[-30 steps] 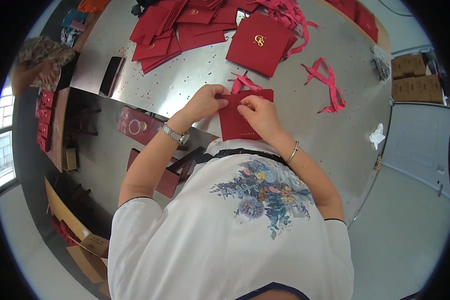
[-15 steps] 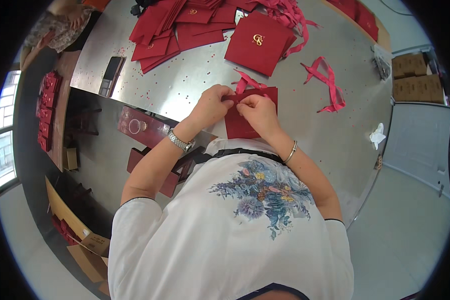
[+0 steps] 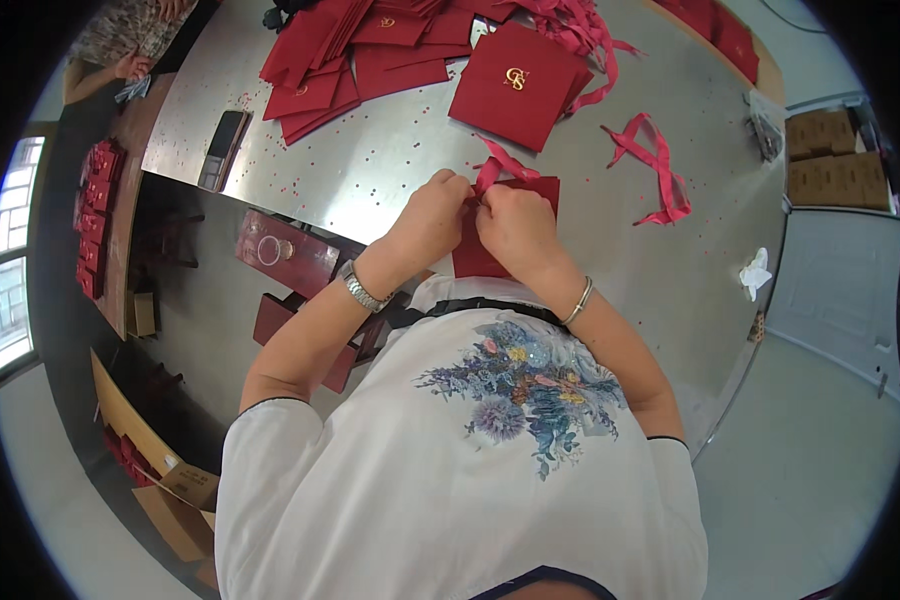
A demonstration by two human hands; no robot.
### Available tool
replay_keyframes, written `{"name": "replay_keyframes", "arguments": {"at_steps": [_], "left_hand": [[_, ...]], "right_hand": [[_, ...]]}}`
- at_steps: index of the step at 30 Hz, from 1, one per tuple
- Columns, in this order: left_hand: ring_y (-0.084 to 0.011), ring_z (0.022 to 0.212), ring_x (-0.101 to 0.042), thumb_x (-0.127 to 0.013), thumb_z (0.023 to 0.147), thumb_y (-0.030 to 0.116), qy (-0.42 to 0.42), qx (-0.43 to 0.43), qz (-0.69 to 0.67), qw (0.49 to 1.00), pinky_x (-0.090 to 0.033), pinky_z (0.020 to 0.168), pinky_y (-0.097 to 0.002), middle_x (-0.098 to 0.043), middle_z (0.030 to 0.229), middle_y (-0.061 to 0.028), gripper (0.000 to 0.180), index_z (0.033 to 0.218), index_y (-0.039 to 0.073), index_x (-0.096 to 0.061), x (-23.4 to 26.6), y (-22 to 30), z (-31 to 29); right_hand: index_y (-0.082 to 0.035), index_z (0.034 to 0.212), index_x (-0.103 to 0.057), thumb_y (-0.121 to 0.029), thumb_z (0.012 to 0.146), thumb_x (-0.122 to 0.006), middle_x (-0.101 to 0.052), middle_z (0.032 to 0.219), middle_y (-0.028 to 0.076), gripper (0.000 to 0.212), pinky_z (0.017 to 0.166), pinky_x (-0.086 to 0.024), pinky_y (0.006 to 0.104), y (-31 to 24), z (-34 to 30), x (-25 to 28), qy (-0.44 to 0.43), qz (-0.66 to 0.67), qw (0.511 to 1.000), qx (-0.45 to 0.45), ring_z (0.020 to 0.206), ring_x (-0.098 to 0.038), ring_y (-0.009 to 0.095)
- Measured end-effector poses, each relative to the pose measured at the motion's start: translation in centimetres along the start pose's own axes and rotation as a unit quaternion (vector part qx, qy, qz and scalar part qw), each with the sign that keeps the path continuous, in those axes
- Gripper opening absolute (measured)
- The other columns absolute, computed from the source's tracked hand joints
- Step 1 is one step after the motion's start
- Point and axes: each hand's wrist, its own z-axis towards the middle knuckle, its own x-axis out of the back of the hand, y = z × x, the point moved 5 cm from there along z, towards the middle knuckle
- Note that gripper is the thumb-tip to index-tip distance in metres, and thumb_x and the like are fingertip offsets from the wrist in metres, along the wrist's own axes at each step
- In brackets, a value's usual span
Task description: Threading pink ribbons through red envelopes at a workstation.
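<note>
A flat red paper bag [image 3: 475, 258] lies at the table's near edge, against my waist. Over its top edge runs a pinkish-red ribbon [image 3: 505, 160], its loose part trailing onto the metal. My left hand [image 3: 432, 215], below a watch, is closed with thumb and fingers pinched on the ribbon at the bag's upper edge. Right beside it, my right hand [image 3: 518, 228] pinches the ribbon too, its fingertips almost touching the left ones. The fingers hide the exact spot where ribbon meets bag.
Beyond the hands stand a stack of red bags [image 3: 515, 85] with gold emblems and a heap of others [image 3: 370, 50]. Ribbons [image 3: 575, 35] pile up behind; another ribbon [image 3: 655, 170] lies right. A phone [image 3: 222, 150] rests left among red dots. A person's hand [image 3: 133, 68] shows far left.
My fingertips have drawn close together at the bag's top edge, and the right hand has turned knuckles-up. The ribbon has shifted slightly. Far left, the other person's hand has moved.
</note>
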Motion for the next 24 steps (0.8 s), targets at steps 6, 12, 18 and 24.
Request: {"name": "replay_keyframes", "arguments": {"at_steps": [6,12,18,24], "left_hand": [[-0.0392,0.086,-0.060,-0.060,0.078,0.001,-0.010,0.019,0.022,1.000,-0.049,0.076,-0.0427,-0.060,0.092,-0.0209,0.011,0.088,-0.004,-0.059,-0.5,-0.1,0.2],[-0.0389,0.084,-0.060,-0.059,0.078,0.000,0.012,0.001,-0.001,1.000,-0.050,0.075,-0.0415,-0.060,0.091,-0.0209,0.012,0.089,-0.004,-0.060,-0.3,0.1,0.3],[-0.0311,0.078,-0.062,-0.061,0.083,0.009,0.026,0.017,-0.092,0.995,-0.050,0.071,-0.0355,-0.064,0.086,-0.0185,0.014,0.088,-0.003,-0.065,0.3,-0.5,1.0],[-0.0144,0.069,-0.061,-0.062,0.082,0.021,-0.163,0.175,-0.082,0.968,-0.048,0.063,-0.0309,-0.065,0.073,-0.0106,0.026,0.085,-0.005,-0.067,0.2,-2.2,3.0]], "right_hand": [[-0.001,0.070,-0.069,-0.014,0.072,-0.065,-0.066,0.070,0.017,0.014,0.067,-0.052,0.0429,2.7,0.6,-1.8,-0.106,0.282,0.941,-0.156,0.069,-0.065,0.034],[-0.003,0.079,-0.066,-0.014,0.076,-0.067,-0.067,0.071,0.015,0.011,0.068,-0.051,0.0431,1.6,0.0,0.1,0.053,0.074,0.995,-0.026,0.069,-0.065,0.034],[-0.004,0.094,-0.055,-0.013,0.077,-0.071,-0.067,0.077,0.014,0.025,0.066,-0.051,0.0415,2.0,-0.2,0.0,0.047,0.129,0.990,0.022,0.070,-0.066,0.032],[-0.004,0.091,-0.056,-0.014,0.076,-0.072,-0.067,0.077,0.013,0.024,0.066,-0.052,0.0406,1.6,-0.8,-0.3,0.027,0.145,0.989,0.023,0.071,-0.067,0.031]]}}
